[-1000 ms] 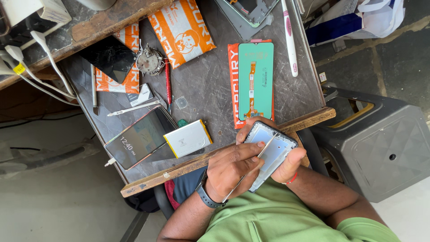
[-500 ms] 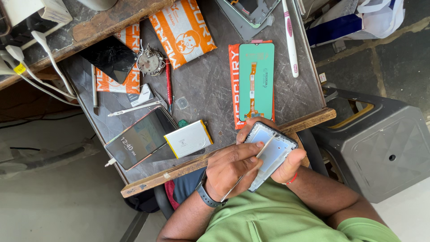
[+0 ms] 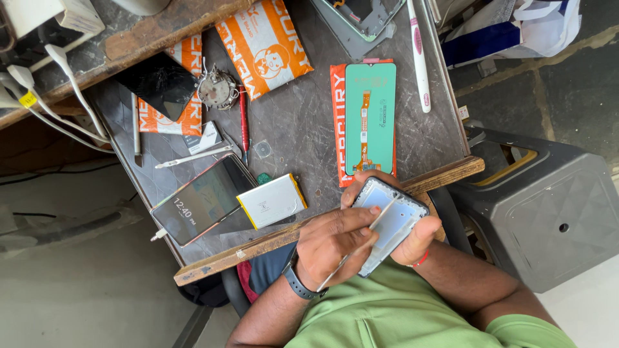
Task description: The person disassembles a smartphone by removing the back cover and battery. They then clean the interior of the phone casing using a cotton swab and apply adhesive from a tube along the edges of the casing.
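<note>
Lower centre of frame: right hand point(image 3: 416, 238) cradles the opened grey phone frame point(image 3: 391, 222), long axis slanting up-left, while left hand point(image 3: 335, 241) pinches a thin white pry tool point(image 3: 361, 240) laid along it.

At the near edge of the bench point(image 3: 296, 138), the person's right hand point(image 3: 412, 235) cradles an opened phone frame point(image 3: 390, 222). The left hand point(image 3: 335, 241) pinches a thin pale tool point(image 3: 361, 241), its tip inside the frame. A white battery point(image 3: 272, 201) lies near that edge, beside a lit phone point(image 3: 201, 207).
</note>
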